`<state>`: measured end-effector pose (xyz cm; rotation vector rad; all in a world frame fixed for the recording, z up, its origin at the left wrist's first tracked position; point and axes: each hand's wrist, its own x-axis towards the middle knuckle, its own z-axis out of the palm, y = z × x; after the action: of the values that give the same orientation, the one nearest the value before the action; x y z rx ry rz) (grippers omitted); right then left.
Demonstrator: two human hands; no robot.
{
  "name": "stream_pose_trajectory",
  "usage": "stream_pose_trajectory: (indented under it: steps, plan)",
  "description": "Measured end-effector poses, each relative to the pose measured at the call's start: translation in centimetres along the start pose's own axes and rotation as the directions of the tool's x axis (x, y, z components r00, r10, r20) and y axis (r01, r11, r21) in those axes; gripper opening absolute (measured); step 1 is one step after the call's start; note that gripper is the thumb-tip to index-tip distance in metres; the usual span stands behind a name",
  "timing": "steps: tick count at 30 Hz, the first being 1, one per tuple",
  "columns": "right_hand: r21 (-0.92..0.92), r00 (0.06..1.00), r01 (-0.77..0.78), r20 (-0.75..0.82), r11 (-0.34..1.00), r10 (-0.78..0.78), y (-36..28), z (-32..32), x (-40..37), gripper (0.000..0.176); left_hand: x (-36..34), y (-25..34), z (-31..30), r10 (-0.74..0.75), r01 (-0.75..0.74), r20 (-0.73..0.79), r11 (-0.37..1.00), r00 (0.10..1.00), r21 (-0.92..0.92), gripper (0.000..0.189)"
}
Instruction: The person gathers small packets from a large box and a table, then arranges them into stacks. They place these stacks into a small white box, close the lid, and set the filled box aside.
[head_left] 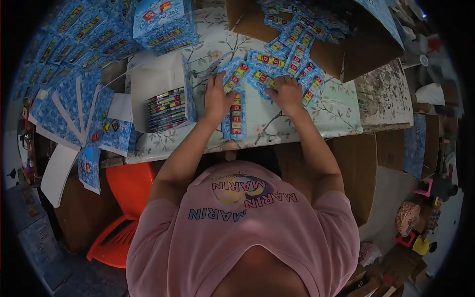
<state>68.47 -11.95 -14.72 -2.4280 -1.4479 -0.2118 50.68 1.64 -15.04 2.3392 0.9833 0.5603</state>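
My left hand is closed on the lower left edge of a blue packet with a colourful strip, thumb and fingers at its edge. Below it, another blue packet lies upright on the flowered tablecloth. My right hand has its thumb and fingers on a blue packet among several overlapping ones. Left of my hands, an open white-lined box holds a stack of packets on edge.
A cardboard box tips toward the table with a heap of packets at its mouth. Stacked blue boxes and a closed one stand at the back left. Flattened blue cartons hang over the left edge, above an orange chair.
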Motion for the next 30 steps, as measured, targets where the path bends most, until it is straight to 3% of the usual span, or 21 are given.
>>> stream_pose_trajectory:
  steps: [2,4,5,6,7,8,9,10,12,14,16,17,18,19,23,25,26,27,28,29,30]
  plan:
    - [0.099,0.998,-0.033,0.059,0.995,0.027,1.0,0.5,0.7,0.033,-0.6,1.1,-0.9,0.009,-0.014,-0.077,0.998,0.997,-0.055,0.061]
    - [0.202,0.990,-0.081,0.129,0.976,0.055,1.5,0.4,0.0,0.030,-1.9,1.3,-1.5,-0.124,0.007,-0.285,0.925,0.951,-0.379,0.046]
    - [0.216,0.991,-0.082,0.120,0.973,0.057,1.7,0.0,-0.3,0.031,-3.0,1.1,-1.8,-0.126,0.009,-0.288,0.927,0.949,-0.375,0.046]
    - [0.227,0.992,-0.083,0.108,0.970,0.060,1.6,-0.3,-0.3,0.032,-4.5,0.9,-2.0,-0.296,0.142,-0.101,0.696,0.950,-0.703,0.038]
    - [0.229,0.993,-0.081,0.106,0.970,0.058,1.2,-0.7,-0.4,0.032,-5.9,0.9,-2.3,-0.376,0.277,0.139,0.344,0.916,-0.897,0.029]
    - [0.268,0.969,-0.201,0.192,0.942,0.152,0.8,-1.2,-0.9,0.033,-7.3,0.9,-2.5,-0.378,0.280,0.141,0.342,0.915,-0.897,0.029]
    - [0.293,0.929,-0.321,0.283,0.901,0.238,0.5,-1.7,-1.5,0.035,-8.6,1.1,-2.6,-0.468,0.425,0.268,0.268,0.842,-0.865,0.027]
    - [0.289,0.927,-0.321,0.288,0.902,0.238,-0.1,-1.9,-2.0,0.035,-9.5,1.2,-2.7,-0.543,0.555,0.388,0.180,0.744,-0.812,0.025]
    - [0.494,0.901,-0.415,0.339,0.764,0.270,-2.6,-2.0,-2.9,0.038,-11.0,0.6,-1.7,-0.496,0.497,0.330,0.251,0.803,-0.831,0.026]
    - [0.433,0.893,-0.406,0.377,0.805,0.248,-5.0,-2.3,-3.6,0.040,-11.8,-0.3,0.2,-0.439,0.428,0.268,0.321,0.858,-0.845,0.026]
    - [0.393,0.982,-0.180,0.131,0.902,0.139,-5.6,0.0,-4.8,0.042,-11.7,-0.3,1.5,-0.423,0.310,0.084,0.500,0.902,-0.809,0.032]
    - [0.420,0.979,-0.195,0.132,0.887,0.153,-5.5,0.8,-5.0,0.042,-11.5,0.0,1.5,-0.423,0.307,0.082,0.499,0.902,-0.810,0.032]
    - [0.418,0.980,-0.193,0.131,0.888,0.151,-5.5,1.1,-4.9,0.042,-10.8,1.5,0.0,-0.471,0.402,0.211,0.354,0.856,-0.844,0.033]
    - [0.493,0.967,-0.241,0.192,0.836,0.165,-5.4,1.3,-4.9,0.040,-10.4,2.4,-0.9,-0.495,0.489,0.344,0.199,0.798,-0.849,0.033]
    - [0.646,0.940,-0.332,0.285,0.687,0.186,-6.1,0.9,-5.4,0.035,-8.1,3.3,-0.5,-0.537,0.552,0.390,0.177,0.748,-0.815,0.029]
    - [0.622,0.926,-0.366,0.320,0.692,0.201,-6.6,-0.2,-5.1,0.030,-7.8,3.1,0.6,-0.410,0.431,0.312,0.239,0.857,-0.870,0.031]
    - [0.698,0.881,-0.454,0.443,0.554,0.164,-6.4,-0.8,-4.6,0.029,-7.5,1.7,1.6,-0.345,0.334,0.197,0.399,0.918,-0.854,0.029]
    - [0.740,0.828,-0.541,0.552,0.399,0.099,-6.1,-1.1,-4.1,0.027,-7.0,0.9,1.5,-0.336,0.326,0.195,0.398,0.921,-0.857,0.029]
    - [0.756,0.868,-0.476,0.485,0.449,0.103,-4.4,-0.7,-2.4,0.023,-6.3,0.2,1.1,-0.271,0.305,0.194,0.461,0.943,-0.833,0.027]
    - [0.660,0.960,-0.259,0.259,0.706,0.109,-2.6,-0.2,-0.1,0.023,-5.6,-0.4,0.8,-0.208,0.278,0.195,0.523,0.958,-0.806,0.026]
    - [0.454,0.998,-0.055,0.033,0.889,0.045,-1.0,0.4,2.0,0.025,-4.8,-0.5,0.1,-0.106,0.142,0.096,0.665,0.990,-0.733,0.027]
